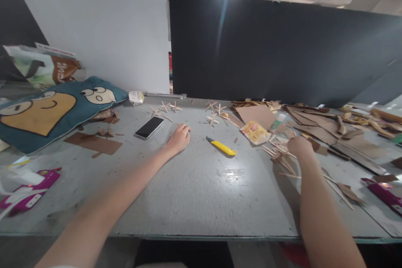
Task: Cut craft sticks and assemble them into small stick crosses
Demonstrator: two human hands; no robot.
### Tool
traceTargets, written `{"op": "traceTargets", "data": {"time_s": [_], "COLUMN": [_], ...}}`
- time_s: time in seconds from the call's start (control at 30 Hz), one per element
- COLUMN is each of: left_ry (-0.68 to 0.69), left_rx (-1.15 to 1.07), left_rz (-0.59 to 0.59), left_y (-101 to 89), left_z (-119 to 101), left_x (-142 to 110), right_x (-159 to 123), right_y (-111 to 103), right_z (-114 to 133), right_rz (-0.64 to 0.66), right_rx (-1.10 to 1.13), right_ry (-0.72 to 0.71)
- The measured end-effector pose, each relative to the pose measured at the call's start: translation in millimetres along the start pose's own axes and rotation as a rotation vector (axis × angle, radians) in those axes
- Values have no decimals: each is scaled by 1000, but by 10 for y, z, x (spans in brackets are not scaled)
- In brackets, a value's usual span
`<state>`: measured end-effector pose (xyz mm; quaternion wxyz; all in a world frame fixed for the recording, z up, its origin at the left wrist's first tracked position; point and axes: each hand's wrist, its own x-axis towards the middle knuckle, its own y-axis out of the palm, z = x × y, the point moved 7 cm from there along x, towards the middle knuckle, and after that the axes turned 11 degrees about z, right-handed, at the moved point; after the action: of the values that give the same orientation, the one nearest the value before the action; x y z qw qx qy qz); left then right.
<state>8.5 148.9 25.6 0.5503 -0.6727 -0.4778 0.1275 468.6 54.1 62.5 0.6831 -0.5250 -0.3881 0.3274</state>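
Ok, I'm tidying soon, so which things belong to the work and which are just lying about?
Probably the work:
loose wooden sticks, at the right hand
crossed sticks
perhaps the yellow knife

Seemingly just lying about:
phone
cushion
yellow packet

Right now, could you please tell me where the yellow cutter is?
In the head view, the yellow cutter lies near the table's middle, just right of the left hand.
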Motion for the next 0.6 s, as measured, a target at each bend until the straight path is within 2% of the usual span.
{"op": "traceTargets", "data": {"time_s": [0.1,0.17,0.23,0.37,0.47,0.6], "left_ry": [2,1,-1,-7,-26,-52], "left_rx": [1,4,9,25,45,87], "left_rz": [2,0,0,12,27,63], "left_y": [-1,-4,-8,-11,-9,-25], "left_z": [-4,-6,-8,-10,-22,-58], "left_x": [-1,-3,-1,14,19,-4], "right_x": [-122,-205,-269,-375,-531,-885], "right_y": [-5,-58,-111,-103,63,328], "right_z": [1,113,292,821,1340,1925], "right_rz": [61,49,28,15,85,214], "right_rx": [24,51,83,115,114,51], "right_ry": [194,212,162,-75,-327,-568]}}
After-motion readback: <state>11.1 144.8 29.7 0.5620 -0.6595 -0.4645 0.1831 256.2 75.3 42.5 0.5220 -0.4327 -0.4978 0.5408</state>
